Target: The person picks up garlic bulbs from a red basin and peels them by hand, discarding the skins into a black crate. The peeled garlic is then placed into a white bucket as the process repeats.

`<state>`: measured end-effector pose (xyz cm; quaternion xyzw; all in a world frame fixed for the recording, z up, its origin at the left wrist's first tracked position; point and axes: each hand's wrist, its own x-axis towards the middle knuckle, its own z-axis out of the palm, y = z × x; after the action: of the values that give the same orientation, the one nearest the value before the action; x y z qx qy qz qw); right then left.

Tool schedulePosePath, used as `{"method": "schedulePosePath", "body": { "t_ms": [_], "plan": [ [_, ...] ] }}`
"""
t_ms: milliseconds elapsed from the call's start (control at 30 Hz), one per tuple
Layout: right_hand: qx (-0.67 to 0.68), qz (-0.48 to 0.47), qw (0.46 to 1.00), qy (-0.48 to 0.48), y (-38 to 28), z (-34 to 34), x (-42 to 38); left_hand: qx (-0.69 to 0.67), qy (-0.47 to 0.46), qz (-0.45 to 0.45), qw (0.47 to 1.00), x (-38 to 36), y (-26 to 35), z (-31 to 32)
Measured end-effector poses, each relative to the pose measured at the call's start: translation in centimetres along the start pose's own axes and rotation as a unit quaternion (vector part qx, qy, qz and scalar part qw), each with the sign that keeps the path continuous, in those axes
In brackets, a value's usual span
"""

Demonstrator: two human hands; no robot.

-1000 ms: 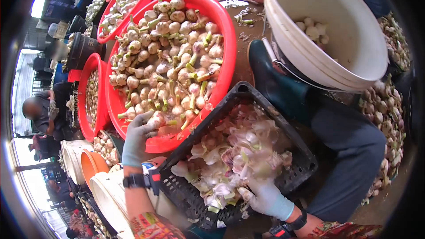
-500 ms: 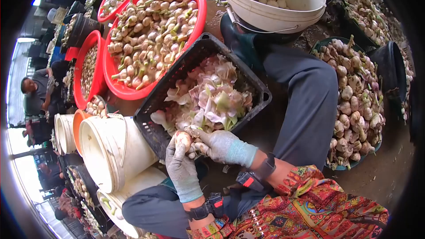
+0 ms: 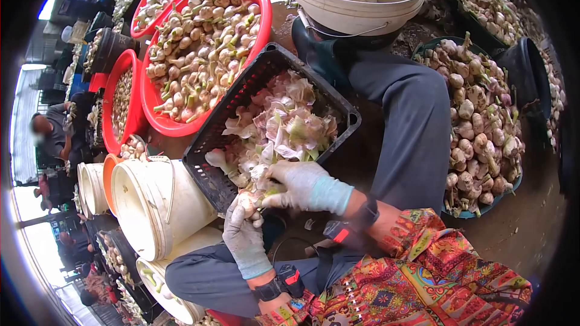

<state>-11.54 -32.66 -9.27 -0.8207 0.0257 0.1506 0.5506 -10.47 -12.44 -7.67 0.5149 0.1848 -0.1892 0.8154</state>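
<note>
My left hand (image 3: 243, 236), in a grey glove with a pale blue cuff, is closed around a garlic bulb (image 3: 247, 201) at the near edge of the black crate. Just right of the bulb, my right hand (image 3: 305, 186) wears a similar glove. Its fingers are curled and pressed together against a greenish piece beside the bulb; motion blur hides exactly what they hold. Pink, white and green garlic skins (image 3: 284, 124) fill much of the black crate (image 3: 344, 145), which sits tilted in view beyond my hands.
Red basins (image 3: 264, 9) of garlic stand at the upper left. White buckets (image 3: 187, 196) are left of my hands. A white bucket (image 3: 356, 21) holding peeled bulbs is at the top. Garlic heaps (image 3: 477, 127) lie at right. Other people (image 3: 57, 133) are at far left.
My right hand has moved slightly up and away from the bulb, over the crate's near edge. My left hand still holds the bulb, a little lower. The view has shifted slightly.
</note>
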Motion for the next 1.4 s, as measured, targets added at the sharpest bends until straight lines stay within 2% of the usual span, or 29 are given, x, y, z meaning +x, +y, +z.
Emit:
{"method": "schedulePosePath", "body": {
  "t_ms": [67, 133, 167, 200, 233, 267, 367, 400, 467, 500, 533, 600, 667, 733, 800, 933, 967, 1000, 1067, 1100, 1200, 1267, 1333, 1400],
  "plan": [
    [-0.058, -0.136, 0.989, 0.028, 1.0, 1.7, 0.8, 0.012, -0.011, -0.018, 1.0, 0.1, -0.2, 1.1],
    [-0.068, -0.119, 0.99, 0.008, 0.7, 1.5, 1.0, 0.099, -0.005, 0.026, 0.995, 0.1, -0.4, 2.8],
    [-0.043, -0.097, 0.994, -0.011, 0.6, 1.3, 1.1, 0.165, -0.02, 0.019, 0.986, 0.6, -0.2, 2.1],
    [-0.018, -0.073, 0.997, -0.031, 0.8, 1.2, 1.3, 0.165, -0.015, 0.014, 0.986, 0.9, -0.2, 1.7],
    [0.05, -0.051, 0.996, -0.043, 1.4, 1.4, 1.6, 0.144, -0.041, 0.014, 0.989, 1.1, -0.3, 1.4],
    [0.159, -0.068, 0.984, -0.029, 1.7, 1.4, 2.0, 0.12, -0.068, 0.014, 0.99, 1.4, -0.5, 1.3],
    [0.432, 0.008, 0.897, -0.096, 2.1, 1.0, 2.2, 0.058, -0.114, 0.034, 0.991, 1.6, -0.6, 1.4],
    [0.432, 0.011, 0.896, -0.099, 1.8, 0.9, 2.3, 0.032, -0.133, 0.048, 0.989, 1.6, -0.4, 1.6],
    [0.289, -0.057, 0.953, -0.074, 1.1, 0.7, 2.3, 0.081, -0.099, 0.066, 0.99, 1.4, -0.3, 1.7],
    [0.235, -0.097, 0.966, -0.048, 0.0, 1.0, 2.5, 0.167, -0.078, 0.068, 0.98, 1.5, -0.4, 1.3],
    [0.296, -0.008, 0.947, -0.128, -0.8, 0.3, 1.6, 0.252, -0.055, 0.067, 0.964, 1.4, -0.7, 0.8],
    [0.216, -0.064, 0.974, -0.032, 1.2, 2.8, 3.0, 0.184, -0.026, 0.075, 0.98, 1.8, -1.6, 0.1],
    [0.156, -0.017, 0.987, 0.029, 2.7, 3.7, 4.0, 0.085, -0.009, 0.064, 0.994, 1.9, -2.4, 0.3],
    [0.106, 0.038, 0.993, 0.042, 2.6, 3.9, 4.6, 0.049, -0.026, 0.074, 0.996, 2.3, -3.2, 0.2],
    [0.083, 0.048, 0.993, 0.069, 2.4, 3.9, 4.4, -0.06, -0.024, 0.038, 0.997, 2.5, -3.4, 0.3],
    [0.084, 0.026, 0.986, 0.139, 2.0, 3.4, 4.2, -0.082, -0.074, -0.024, 0.994, 2.5, -3.2, -0.9],
    [0.061, 0.031, 0.996, 0.065, 0.9, 2.3, 3.8, -0.019, -0.08, -0.027, 0.996, 2.2, -2.9, 0.1],
    [0.06, 0.029, 0.996, 0.066, 0.8, 2.4, 3.3, -0.019, -0.081, -0.026, 0.996, 1.8, -2.7, 0.5],
    [0.113, -0.015, 0.988, 0.108, 0.9, 2.9, 2.8, 0.152, -0.042, -0.036, 0.987, 1.4, -2.4, 1.2],
    [0.121, -0.031, 0.985, 0.118, 1.1, 2.9, 2.9, 0.169, 0.009, -0.004, 0.986, 1.3, -2.9, 1.4],
    [0.1, -0.031, 0.982, 0.159, 1.5, 2.1, 3.0, 0.247, 0.022, 0.012, 0.969, 0.8, -2.2, 2.8],
    [0.066, 0.069, 0.975, 0.199, 2.9, 1.7, 4.2, 0.23, 0.037, 0.016, 0.972, 0.7, -2.2, 3.7],
    [0.142, 0.132, 0.94, 0.282, 5.9, 1.6, 6.7, 0.117, -0.021, 0.011, 0.993, 0.5, -2.2, 2.8],
    [0.079, 0.089, 0.929, 0.349, 7.0, -0.6, 7.2, 0.075, -0.032, 0.008, 0.997, 0.0, -1.6, 2.2]
  ]
}}
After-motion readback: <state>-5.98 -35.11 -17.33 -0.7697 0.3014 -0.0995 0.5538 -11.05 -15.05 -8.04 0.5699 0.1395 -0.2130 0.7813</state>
